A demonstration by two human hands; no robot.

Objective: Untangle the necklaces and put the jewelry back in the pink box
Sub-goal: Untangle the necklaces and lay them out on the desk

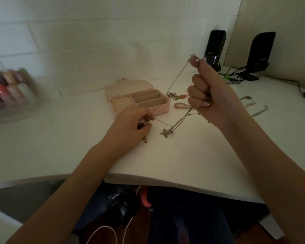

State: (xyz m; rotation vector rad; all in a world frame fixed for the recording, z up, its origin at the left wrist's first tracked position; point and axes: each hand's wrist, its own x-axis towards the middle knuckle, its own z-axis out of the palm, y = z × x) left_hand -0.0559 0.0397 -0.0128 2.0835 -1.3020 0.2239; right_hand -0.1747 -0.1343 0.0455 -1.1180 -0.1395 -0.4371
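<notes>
A thin chain (177, 77) is being pinched at its top by the raised right hand (210, 95), whose other fingers are being kept curled around more strands, their tangle hidden inside the fist. At 9 o'clock from the star pendant (166, 133), another strand is being pinched by the left hand (130, 126), the fingertips barely made out. The open pink box (139, 101) is being left at 12 o'clock from that hand, with blurred jewelry (176, 96) at its 3 o'clock.
</notes>
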